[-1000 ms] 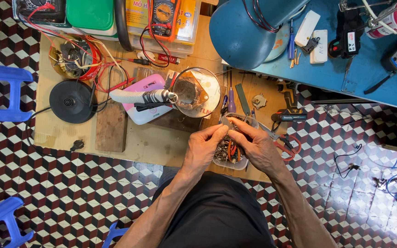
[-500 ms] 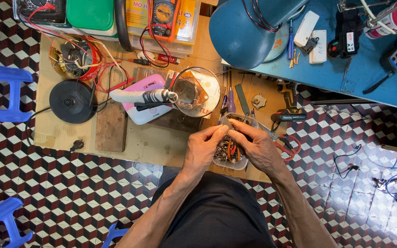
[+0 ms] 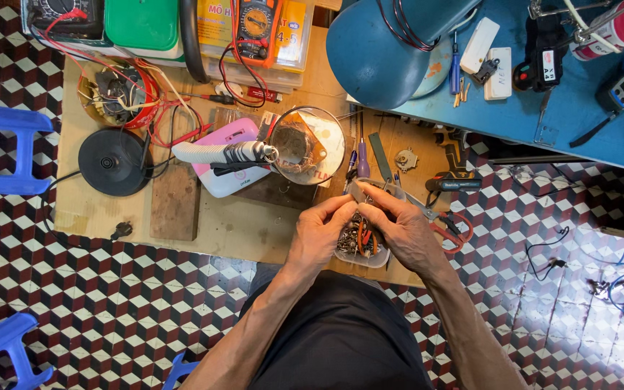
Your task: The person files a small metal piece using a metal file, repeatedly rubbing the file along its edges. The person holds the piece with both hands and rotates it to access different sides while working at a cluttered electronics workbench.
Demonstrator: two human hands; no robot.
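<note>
My left hand (image 3: 321, 232) and my right hand (image 3: 404, 230) meet over a clear plastic box (image 3: 359, 256) full of small metal parts and coloured bits. The fingertips of both hands pinch a small grey part (image 3: 359, 192) between them, just above the box's far rim. What the part is I cannot tell. The box rests at the near edge of a low wooden board (image 3: 232, 227) on the floor, right in front of my knees.
A round magnifier lamp (image 3: 306, 144) on a white flexible neck stands beyond my hands. Screwdrivers (image 3: 362, 155), red-handled pliers (image 3: 451, 225), a black round base (image 3: 113, 161), a wire-filled bowl (image 3: 117, 94) and meters lie about. A blue table (image 3: 543, 94) is at right, blue stools (image 3: 1, 148) at left.
Both hands stay over the box with only slight finger shifts on the small part.
</note>
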